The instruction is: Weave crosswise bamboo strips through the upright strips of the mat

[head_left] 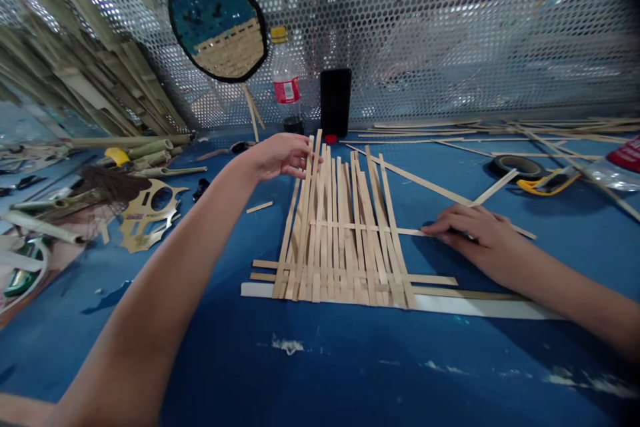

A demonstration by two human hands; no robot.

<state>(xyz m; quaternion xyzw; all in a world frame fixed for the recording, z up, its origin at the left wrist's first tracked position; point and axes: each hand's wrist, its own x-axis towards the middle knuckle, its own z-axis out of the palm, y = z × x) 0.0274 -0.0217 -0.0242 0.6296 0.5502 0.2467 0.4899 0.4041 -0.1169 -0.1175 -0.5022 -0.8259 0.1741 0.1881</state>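
Many upright bamboo strips [345, 247] lie side by side on the blue table, joined by woven cross strips [433, 279] near their lower ends. My left hand [285, 155] is at the upper left of this weave, its fingers closed around the top part of raised bamboo strips [315, 167]. A thin horizontal bamboo strip [407, 231] passes among the upright ones at mid-height. Its right end is pinched between the thumb and fingers of my right hand [480, 235]. Under the lower edge of the weave lies a flat white strip [465, 305].
A bottle [287, 90] and a phone [335, 101] stand against the perforated metal panel [425, 33], near a round woven fan [219, 20]. Black tape [517, 167] and a yellow cutter [549, 182] lie at right. Bamboo pieces [150, 157] and a gold cut-out plate [149, 213] lie left.
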